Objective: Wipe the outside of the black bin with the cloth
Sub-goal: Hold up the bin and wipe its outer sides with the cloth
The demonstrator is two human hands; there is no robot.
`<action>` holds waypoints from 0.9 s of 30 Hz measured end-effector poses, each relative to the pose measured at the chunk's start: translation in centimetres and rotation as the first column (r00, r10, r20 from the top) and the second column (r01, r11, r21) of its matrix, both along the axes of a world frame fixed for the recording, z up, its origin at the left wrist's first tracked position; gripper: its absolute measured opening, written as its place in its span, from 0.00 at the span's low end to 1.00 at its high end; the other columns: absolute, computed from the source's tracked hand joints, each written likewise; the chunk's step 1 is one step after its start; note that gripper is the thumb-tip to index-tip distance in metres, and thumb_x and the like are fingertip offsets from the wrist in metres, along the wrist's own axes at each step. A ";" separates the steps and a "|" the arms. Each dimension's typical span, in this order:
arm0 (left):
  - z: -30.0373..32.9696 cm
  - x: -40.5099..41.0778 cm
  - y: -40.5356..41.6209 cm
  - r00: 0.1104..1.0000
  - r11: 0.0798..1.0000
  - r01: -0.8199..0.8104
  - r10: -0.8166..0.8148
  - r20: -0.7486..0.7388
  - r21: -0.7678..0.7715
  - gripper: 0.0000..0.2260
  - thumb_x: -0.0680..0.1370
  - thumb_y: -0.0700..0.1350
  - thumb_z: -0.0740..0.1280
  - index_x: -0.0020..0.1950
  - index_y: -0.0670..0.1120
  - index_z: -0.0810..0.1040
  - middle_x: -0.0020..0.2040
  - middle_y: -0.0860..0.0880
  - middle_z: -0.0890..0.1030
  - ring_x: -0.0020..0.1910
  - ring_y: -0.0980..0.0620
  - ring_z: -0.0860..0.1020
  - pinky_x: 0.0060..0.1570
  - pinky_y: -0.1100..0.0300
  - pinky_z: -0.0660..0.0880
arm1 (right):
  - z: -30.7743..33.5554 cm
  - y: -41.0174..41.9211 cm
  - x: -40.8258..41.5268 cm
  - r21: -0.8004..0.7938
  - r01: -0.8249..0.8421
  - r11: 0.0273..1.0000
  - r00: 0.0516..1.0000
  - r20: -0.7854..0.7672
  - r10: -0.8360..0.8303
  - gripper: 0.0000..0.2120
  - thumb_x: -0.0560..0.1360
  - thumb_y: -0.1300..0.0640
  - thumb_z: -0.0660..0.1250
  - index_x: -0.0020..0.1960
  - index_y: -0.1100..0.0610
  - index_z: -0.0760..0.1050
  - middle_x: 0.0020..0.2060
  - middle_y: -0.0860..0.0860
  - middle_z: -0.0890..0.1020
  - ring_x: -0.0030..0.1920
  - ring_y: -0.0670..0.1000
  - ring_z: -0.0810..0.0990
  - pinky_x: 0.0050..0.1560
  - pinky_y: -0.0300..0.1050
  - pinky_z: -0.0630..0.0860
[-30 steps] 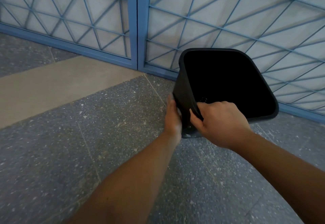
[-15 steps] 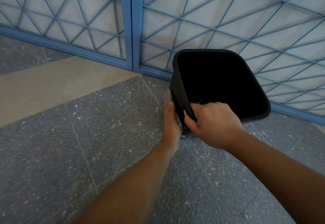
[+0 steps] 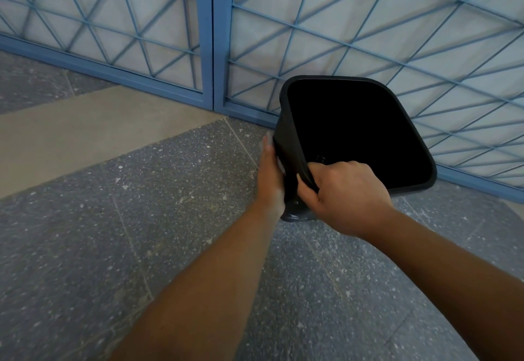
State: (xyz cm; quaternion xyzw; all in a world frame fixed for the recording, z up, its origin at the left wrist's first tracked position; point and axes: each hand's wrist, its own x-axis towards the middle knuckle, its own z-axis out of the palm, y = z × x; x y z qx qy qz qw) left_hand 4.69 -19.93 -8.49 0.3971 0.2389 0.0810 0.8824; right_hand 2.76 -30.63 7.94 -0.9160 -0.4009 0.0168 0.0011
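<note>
The black bin [image 3: 289, 133] is held tilted above the speckled grey floor [image 3: 141, 219], its open mouth turned up toward the camera and its base end lowest, near the wrists. Right hand [image 3: 344, 196]: fingers curled over the near rim and into the opening, thumb on the outer wall, gripping the bin at its near left corner. Left hand [image 3: 270, 175]: laid flat against the bin's left outer wall, fingers straight and pointing away from the person, pressing the cloth [image 3: 280, 163] to the wall; only a thin pale sliver of cloth shows between palm and bin. The two hands lie just beside each other with the bin's left wall between them. Behind the bin stands a blue-framed lattice door [image 3: 208, 34], with a tan floor strip [image 3: 85, 128] to the left.
</note>
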 end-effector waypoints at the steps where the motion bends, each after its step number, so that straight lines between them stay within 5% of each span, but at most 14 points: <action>1: 0.5 -0.3 -0.3 0.999 0.999 0.012 -0.013 0.030 0.046 0.36 0.82 0.76 0.62 0.87 0.61 0.71 0.86 0.48 0.73 0.86 0.47 0.71 0.88 0.39 0.64 | 0.0 0.0 0.0 0.000 0.000 1.000 1.000 -0.003 0.000 0.17 0.78 0.44 0.53 0.35 0.52 0.66 0.23 0.46 0.68 0.24 0.50 0.70 0.28 0.44 0.67; 4: 1.0 -2.7 -2.0 0.990 0.979 0.021 -0.049 0.135 0.200 0.29 0.87 0.72 0.56 0.88 0.66 0.65 0.90 0.52 0.66 0.91 0.47 0.61 0.89 0.36 0.57 | 0.1 -0.1 0.0 -0.003 -0.001 1.000 1.000 -0.001 0.001 0.17 0.78 0.44 0.52 0.35 0.52 0.67 0.24 0.47 0.70 0.24 0.50 0.72 0.28 0.44 0.69; 7: -0.4 -2.5 -1.4 0.999 0.989 0.023 -0.029 0.038 0.143 0.28 0.90 0.66 0.54 0.87 0.54 0.72 0.82 0.44 0.78 0.83 0.44 0.75 0.83 0.42 0.71 | 0.1 0.0 0.0 -0.024 -0.002 1.000 1.000 0.008 0.002 0.17 0.78 0.43 0.52 0.35 0.51 0.65 0.24 0.46 0.69 0.25 0.49 0.71 0.28 0.45 0.69; 10: 0.5 -0.4 -0.1 0.999 0.999 0.038 -0.037 0.026 -0.022 0.37 0.85 0.74 0.60 0.85 0.51 0.75 0.81 0.43 0.78 0.82 0.43 0.76 0.83 0.42 0.72 | 0.0 0.0 0.0 -0.012 0.002 1.000 1.000 0.008 -0.002 0.17 0.77 0.43 0.53 0.34 0.51 0.64 0.24 0.46 0.68 0.25 0.50 0.71 0.29 0.45 0.70; 13: 1.5 -1.3 -0.9 0.996 0.992 0.011 -0.022 0.091 0.122 0.32 0.86 0.72 0.59 0.87 0.58 0.71 0.87 0.47 0.71 0.87 0.47 0.69 0.87 0.42 0.66 | 0.2 0.0 0.0 -0.020 0.004 1.000 1.000 -0.010 -0.004 0.17 0.78 0.44 0.53 0.36 0.52 0.66 0.25 0.47 0.71 0.26 0.50 0.73 0.30 0.46 0.73; 16: 0.3 -2.5 -1.8 0.993 0.983 0.013 -0.034 0.110 0.182 0.25 0.91 0.62 0.53 0.86 0.57 0.71 0.83 0.45 0.76 0.84 0.46 0.74 0.82 0.48 0.74 | 0.4 0.1 0.0 -0.037 0.006 0.999 1.000 -0.017 -0.006 0.17 0.78 0.43 0.52 0.36 0.51 0.67 0.25 0.47 0.72 0.27 0.50 0.74 0.31 0.47 0.73; 19: -0.1 -1.6 -0.6 0.996 0.997 0.069 -0.070 -0.059 -0.019 0.33 0.91 0.66 0.50 0.81 0.45 0.78 0.71 0.42 0.86 0.78 0.40 0.80 0.69 0.53 0.81 | 0.3 0.1 0.0 -0.035 0.014 0.999 1.000 -0.009 -0.014 0.16 0.78 0.43 0.53 0.36 0.51 0.64 0.25 0.47 0.69 0.28 0.51 0.74 0.32 0.47 0.73; 21: 0.5 -1.3 -0.8 0.999 0.998 0.045 -0.044 -0.015 0.036 0.32 0.90 0.68 0.52 0.83 0.49 0.77 0.74 0.45 0.84 0.79 0.44 0.79 0.74 0.53 0.79 | 0.2 0.1 0.0 -0.021 0.012 1.000 1.000 -0.006 -0.012 0.16 0.78 0.44 0.54 0.36 0.51 0.64 0.25 0.47 0.70 0.27 0.52 0.74 0.31 0.47 0.73; 24: 0.9 -2.6 -2.0 0.998 0.981 -0.010 -0.001 0.058 0.193 0.35 0.85 0.76 0.54 0.87 0.60 0.71 0.88 0.48 0.70 0.89 0.47 0.66 0.87 0.40 0.64 | 0.2 0.1 0.0 -0.019 0.008 1.000 1.000 -0.012 -0.008 0.16 0.78 0.44 0.54 0.36 0.52 0.66 0.25 0.47 0.70 0.26 0.51 0.73 0.30 0.47 0.72; 27: -0.2 -2.8 -1.7 0.998 0.985 0.067 -0.069 0.003 0.162 0.37 0.85 0.76 0.54 0.87 0.56 0.72 0.82 0.46 0.77 0.84 0.44 0.73 0.84 0.38 0.69 | 0.3 0.2 0.0 -0.033 0.021 0.999 1.000 -0.013 -0.021 0.16 0.79 0.43 0.52 0.37 0.51 0.66 0.25 0.46 0.69 0.27 0.50 0.73 0.30 0.46 0.71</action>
